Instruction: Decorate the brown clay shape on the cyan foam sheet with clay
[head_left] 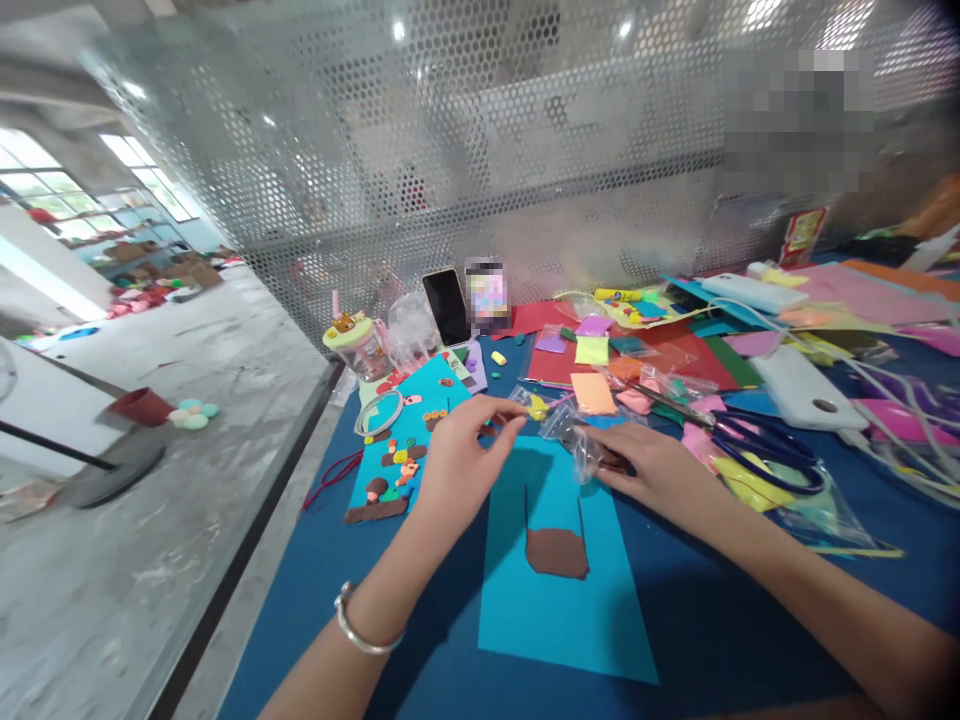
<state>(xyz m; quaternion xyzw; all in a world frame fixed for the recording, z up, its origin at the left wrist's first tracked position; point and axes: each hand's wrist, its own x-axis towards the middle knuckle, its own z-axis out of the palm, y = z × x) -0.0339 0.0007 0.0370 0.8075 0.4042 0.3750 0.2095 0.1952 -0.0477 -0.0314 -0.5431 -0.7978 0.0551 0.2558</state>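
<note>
While the left hand (pixel 461 460) hovered with fingers loosely pinched, apparently on nothing, the right hand (pixel 645 465) gripped a clear plastic bag (pixel 581 440) at the far edge of the cyan sheet (pixel 559 570). A tug could have spilled its contents or smeared the brown clay shape (pixel 556 550) mid-sheet; scissors (pixel 757 450) lay near the right wrist.

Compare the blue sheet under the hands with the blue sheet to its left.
The near blue sheet carries only a brown clay shape with two thin uprights; the left blue sheet is crowded with small coloured clay pieces. The near one lies squarer to the person, the left one is tilted. The near one looks larger. Both are light blue and lie flat on the dark blue table.
</note>
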